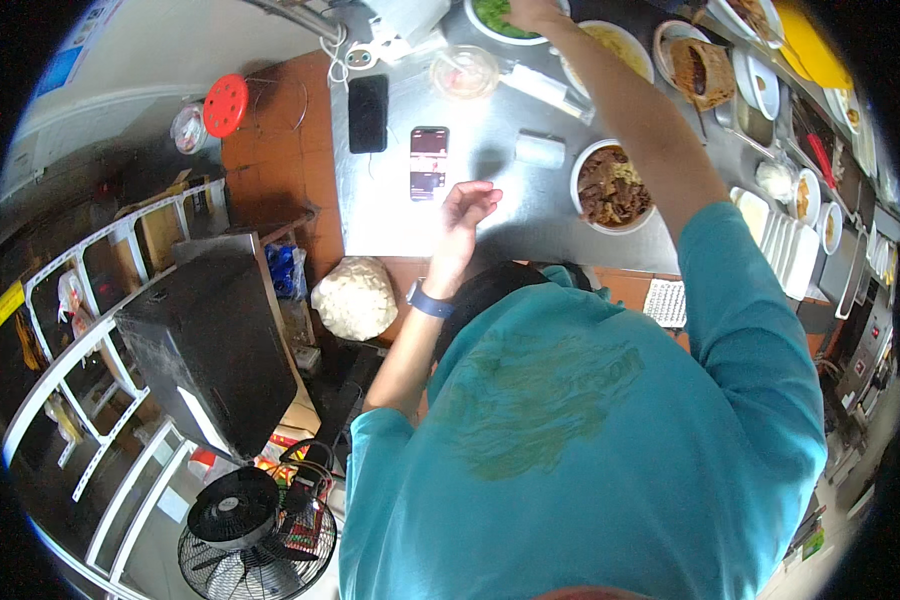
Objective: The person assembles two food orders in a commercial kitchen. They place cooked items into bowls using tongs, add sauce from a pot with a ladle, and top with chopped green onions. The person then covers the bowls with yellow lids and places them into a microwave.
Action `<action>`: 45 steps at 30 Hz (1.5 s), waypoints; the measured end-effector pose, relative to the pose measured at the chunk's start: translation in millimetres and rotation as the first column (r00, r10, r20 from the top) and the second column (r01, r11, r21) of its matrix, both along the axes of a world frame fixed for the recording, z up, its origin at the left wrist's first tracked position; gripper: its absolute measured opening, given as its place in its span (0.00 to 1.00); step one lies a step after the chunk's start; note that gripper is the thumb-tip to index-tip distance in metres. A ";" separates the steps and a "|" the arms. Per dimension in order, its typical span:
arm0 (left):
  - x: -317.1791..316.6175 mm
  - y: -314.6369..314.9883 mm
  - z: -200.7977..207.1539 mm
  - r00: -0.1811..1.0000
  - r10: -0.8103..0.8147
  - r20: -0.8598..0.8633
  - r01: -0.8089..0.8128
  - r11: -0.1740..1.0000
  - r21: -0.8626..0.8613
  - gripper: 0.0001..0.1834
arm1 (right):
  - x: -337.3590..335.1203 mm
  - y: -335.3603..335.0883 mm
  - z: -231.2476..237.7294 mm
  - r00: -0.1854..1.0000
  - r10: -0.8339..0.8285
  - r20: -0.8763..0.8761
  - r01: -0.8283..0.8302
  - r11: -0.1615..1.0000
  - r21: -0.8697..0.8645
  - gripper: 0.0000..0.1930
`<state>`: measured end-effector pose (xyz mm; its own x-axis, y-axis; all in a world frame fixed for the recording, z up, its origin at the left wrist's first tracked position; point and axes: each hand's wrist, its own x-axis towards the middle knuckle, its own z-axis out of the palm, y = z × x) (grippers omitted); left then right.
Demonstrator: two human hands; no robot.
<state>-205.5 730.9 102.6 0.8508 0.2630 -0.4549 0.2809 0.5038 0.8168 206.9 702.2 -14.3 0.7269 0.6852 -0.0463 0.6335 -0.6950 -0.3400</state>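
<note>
Over the desk (382, 195), the left hand (462, 220) hangs empty, fingers loosely curled, while the right hand (535, 14), whose fingers I can't make out, reaches the far bowl (515, 42) of greens (492, 16), best with its forearm (635, 115) clear of the meat bowl (575, 187).

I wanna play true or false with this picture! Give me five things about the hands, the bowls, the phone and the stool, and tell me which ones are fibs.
1. The right hand is at the white bowl of chopped greens. True.
2. The left hand holds the lit phone. False: the hand looks empty, and the phone lies on the table.
3. The round stool has a red seat. True.
4. The blue wristband is on the right wrist. False: it is on the left wrist.
5. The meat bowl stands to the right of the lit phone. True.
</note>
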 end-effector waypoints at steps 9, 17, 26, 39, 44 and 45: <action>-24.4 24.0 -10.5 0.995 0.055 -0.082 -0.059 0.997 -0.043 0.12 | 33.4 -39.4 -31.8 0.973 -0.227 -0.031 0.226 0.930 0.291 0.15; 1.0 12.5 -10.9 0.990 -0.070 -0.119 0.059 0.993 -0.099 0.13 | 17.3 -21.2 -49.3 0.989 -0.088 0.123 0.076 0.993 0.093 0.13; -24.2 11.8 -2.9 0.997 -0.001 -0.083 -0.007 0.995 -0.099 0.14 | 25.7 -15.3 -36.7 0.963 -0.261 0.065 0.254 0.962 0.105 0.16; -16.1 10.4 -13.9 0.987 0.031 -0.156 -0.062 0.977 -0.202 0.14 | -2.8 -48.7 -8.7 0.710 0.026 -0.704 0.625 0.438 0.646 0.17; 21.0 -6.0 -39.4 0.987 -0.061 -0.149 0.014 0.955 -0.296 0.14 | -124.2 -143.5 82.2 0.816 -0.226 -0.532 0.566 0.500 0.656 0.12; 29.2 -10.6 -44.5 0.985 -0.089 -0.148 0.039 0.950 -0.311 0.15 | -151.9 -169.1 96.7 0.784 -0.344 -0.517 0.612 0.568 0.550 0.12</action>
